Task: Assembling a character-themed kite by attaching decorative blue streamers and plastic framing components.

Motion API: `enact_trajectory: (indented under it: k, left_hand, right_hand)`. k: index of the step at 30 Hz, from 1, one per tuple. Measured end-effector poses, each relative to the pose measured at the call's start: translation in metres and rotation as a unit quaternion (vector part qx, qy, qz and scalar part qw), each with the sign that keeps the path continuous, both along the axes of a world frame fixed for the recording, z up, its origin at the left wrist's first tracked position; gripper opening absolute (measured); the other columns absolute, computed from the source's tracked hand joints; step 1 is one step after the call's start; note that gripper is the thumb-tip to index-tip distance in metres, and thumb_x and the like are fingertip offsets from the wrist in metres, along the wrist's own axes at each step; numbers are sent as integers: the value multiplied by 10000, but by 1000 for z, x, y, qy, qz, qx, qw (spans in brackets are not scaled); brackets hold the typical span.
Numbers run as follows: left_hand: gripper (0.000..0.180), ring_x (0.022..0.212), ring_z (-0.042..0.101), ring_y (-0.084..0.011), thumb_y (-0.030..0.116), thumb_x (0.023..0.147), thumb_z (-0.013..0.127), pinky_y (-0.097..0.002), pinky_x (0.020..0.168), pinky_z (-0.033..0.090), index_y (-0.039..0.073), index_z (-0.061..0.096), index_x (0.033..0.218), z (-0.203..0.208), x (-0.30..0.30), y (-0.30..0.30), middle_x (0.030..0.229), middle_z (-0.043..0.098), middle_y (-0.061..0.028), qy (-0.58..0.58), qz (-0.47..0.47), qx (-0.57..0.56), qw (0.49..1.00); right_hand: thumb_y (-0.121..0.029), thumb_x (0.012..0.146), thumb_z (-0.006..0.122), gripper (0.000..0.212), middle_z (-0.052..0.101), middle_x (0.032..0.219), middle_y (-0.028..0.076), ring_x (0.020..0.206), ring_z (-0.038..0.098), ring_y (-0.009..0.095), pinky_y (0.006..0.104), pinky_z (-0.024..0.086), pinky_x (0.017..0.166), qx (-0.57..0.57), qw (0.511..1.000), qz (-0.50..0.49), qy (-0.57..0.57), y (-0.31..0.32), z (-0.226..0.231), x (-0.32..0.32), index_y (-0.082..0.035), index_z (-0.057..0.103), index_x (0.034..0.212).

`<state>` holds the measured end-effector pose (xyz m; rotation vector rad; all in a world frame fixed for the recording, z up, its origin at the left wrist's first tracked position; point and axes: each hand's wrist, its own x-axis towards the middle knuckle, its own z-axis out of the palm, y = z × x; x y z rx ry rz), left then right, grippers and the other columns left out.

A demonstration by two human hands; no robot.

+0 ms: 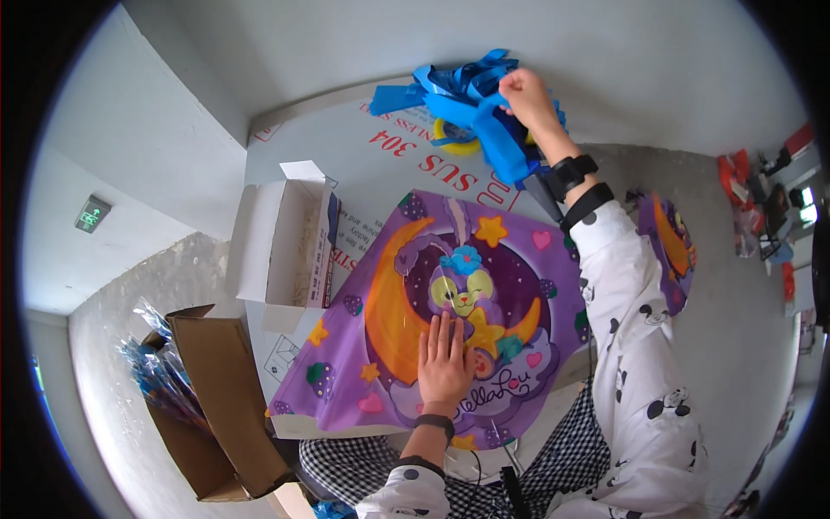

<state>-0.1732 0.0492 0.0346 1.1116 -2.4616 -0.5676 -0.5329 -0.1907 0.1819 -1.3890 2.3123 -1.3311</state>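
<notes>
A purple printed sheet (341,381) with a cartoon rabbit, an orange moon and stars lies spread over the near part of the table. My left hand (445,363) rests flat on its middle, fingers stretched out, holding nothing. At the far side of the table my right hand (525,93) is closed on a blue strip (500,143), reaching over a heap of blue strips (445,84). A yellow ring-shaped thing (456,137) shows partly under the heap. The fingertips of the right hand are partly hidden by the hand itself.
An open white box (272,242) stands on the table (372,164), left of the sheet. Below left, a brown carton (220,389) holds several plastic-wrapped items (164,372). Another purple printed piece (670,246) hangs beyond my right arm. A wall (622,60) rises behind the table.
</notes>
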Motion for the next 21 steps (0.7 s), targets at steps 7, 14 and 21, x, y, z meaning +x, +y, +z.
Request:
enact_trajectory:
  k: [7, 14, 21]
  left_hand:
    - [503, 1372, 379, -308, 272, 923, 517, -468, 1113, 308, 82, 477, 1387, -2, 5, -2, 1472, 418, -135, -8, 3, -3, 1000]
    - [510, 1375, 376, -304, 277, 921, 518, -468, 1114, 307, 82, 473, 1390, 0, 3, 0, 1475, 415, -132, -7, -2, -3, 1000]
    - [510, 1378, 372, -298, 285, 924, 519, -466, 1121, 301, 87, 471, 1392, -3, 5, 2, 1474, 416, -130, -16, 2, -8, 1000]
  right_hand:
    - [-125, 855, 652, 135, 696, 849, 120, 759, 674, 202, 310, 540, 701, 97, 994, 45, 17, 8, 11, 13, -9, 658, 924]
    - [-107, 833, 684, 119, 698, 842, 94, 797, 668, 199, 309, 538, 747, -214, 977, 2, 20, 24, 56, 12, -28, 667, 920]
    - [-174, 859, 653, 129, 703, 860, 100, 835, 679, 267, 382, 530, 735, -219, 965, -36, 141, 28, 60, 9, -73, 638, 938]
